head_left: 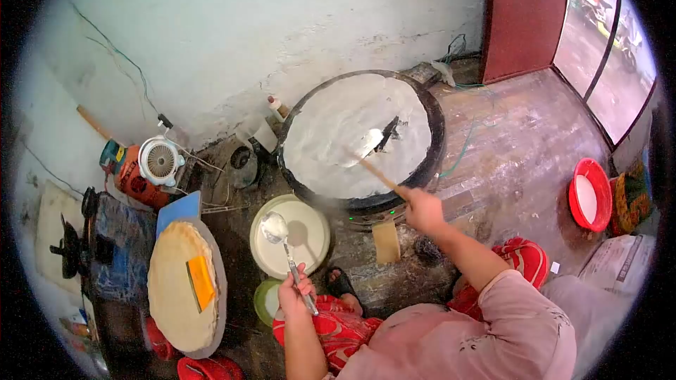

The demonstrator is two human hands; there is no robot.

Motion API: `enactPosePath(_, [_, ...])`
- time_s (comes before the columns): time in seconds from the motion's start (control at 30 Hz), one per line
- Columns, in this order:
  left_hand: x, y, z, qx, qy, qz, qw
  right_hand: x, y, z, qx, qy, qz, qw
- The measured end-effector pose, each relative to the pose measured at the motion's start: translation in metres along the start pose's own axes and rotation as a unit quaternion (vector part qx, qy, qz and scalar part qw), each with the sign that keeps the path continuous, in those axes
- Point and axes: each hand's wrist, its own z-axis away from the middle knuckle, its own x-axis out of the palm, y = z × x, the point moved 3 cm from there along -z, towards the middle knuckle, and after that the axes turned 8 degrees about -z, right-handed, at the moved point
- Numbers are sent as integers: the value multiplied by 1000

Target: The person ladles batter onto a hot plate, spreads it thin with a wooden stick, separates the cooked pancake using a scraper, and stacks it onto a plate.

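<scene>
My right hand [424,211] is closed round the wooden handle of a spreader [380,174], whose far end lies on pale batter covering a large round black griddle [438,148]. Near that end, a dark streak of bare griddle shows through the batter. My left hand [296,291] grips the handle of a metal ladle [274,227]. The ladle's bowl is over a round cream tub [321,253] of pale liquid, just left of the griddle's near edge.
At left, a stack of round flatbreads [169,288] carries an orange scraper [202,283]. Behind it are a white round fan [159,160] and a blue board [179,210]. A green bowl [262,302] sits by my left knee. A red basin [606,197] stands at far right.
</scene>
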Motion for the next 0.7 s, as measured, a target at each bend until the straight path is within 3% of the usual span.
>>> enactPosePath(0.1, [-2, -1, -2, -3, -5, 9, 1000, 4, 33, 7, -79, -3, 78, 994])
enactPosePath(0.13, [-1, -1, -2, -3, -3, 7, 1000, -11, 35, -4, -12, 11, 109, 994])
enactPosePath(0.27, [4, -1, -1, -22, -5, 10, 1000, -34, 55, -25, 84, 41, 149, 984])
enactPosePath(0.33, [3, -2, -3, -29, -5, 17, 999, -30, 40, -13, 67, 136, 18, 988])
enactPosePath(0.43, [6, -5, -2, -21, 3, 15, 1000, -22, 25, 2, 66, -10, 61, 996])
enactPosePath(0.53, [8, -5, 0, -24, 6, 1, 1000, -31, 72, -13, 80, 64, 144, 984])
enactPosePath(0.63, [9, -5, -3, -29, 1, -4, 1000, -53, 75, -14, 166, 46, 116, 978])
enactPosePath(0.7, [7, -6, -5, -27, -6, -2, 1000, -56, 69, -5, 172, 53, 128, 975])
